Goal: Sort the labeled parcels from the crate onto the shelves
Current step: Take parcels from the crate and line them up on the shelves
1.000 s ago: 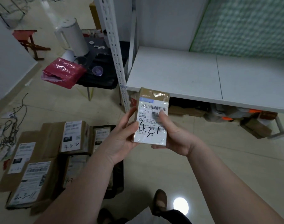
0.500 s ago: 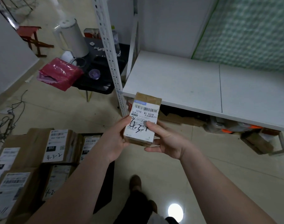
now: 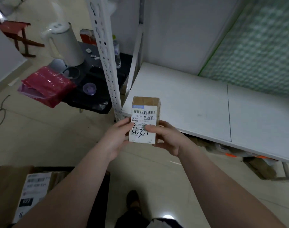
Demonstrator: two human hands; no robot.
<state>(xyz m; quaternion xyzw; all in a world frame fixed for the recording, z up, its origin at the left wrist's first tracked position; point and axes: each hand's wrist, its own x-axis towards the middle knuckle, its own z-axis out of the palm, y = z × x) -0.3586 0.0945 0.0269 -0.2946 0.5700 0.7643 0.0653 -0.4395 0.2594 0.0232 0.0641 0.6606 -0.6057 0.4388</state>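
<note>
Now nearer the shelf (image 3: 189, 99), parcel (image 3: 145, 111) (label up) gripped between left hand (image 3: 116, 140) and right hand (image 3: 168, 139).

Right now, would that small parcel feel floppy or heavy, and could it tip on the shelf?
Probably stiff: the parcel is a taped cardboard box with straight edges. Likely light, since the left hand and right hand pinch only its lower part. Stood on end on the shelf it might tip; lying flat seems steadier.

Brown cardboard parcel (image 3: 145, 102) with white paper label (image 3: 143, 124), glossy tiled floor (image 3: 42, 137), matt white shelf (image 3: 189, 99)
</note>
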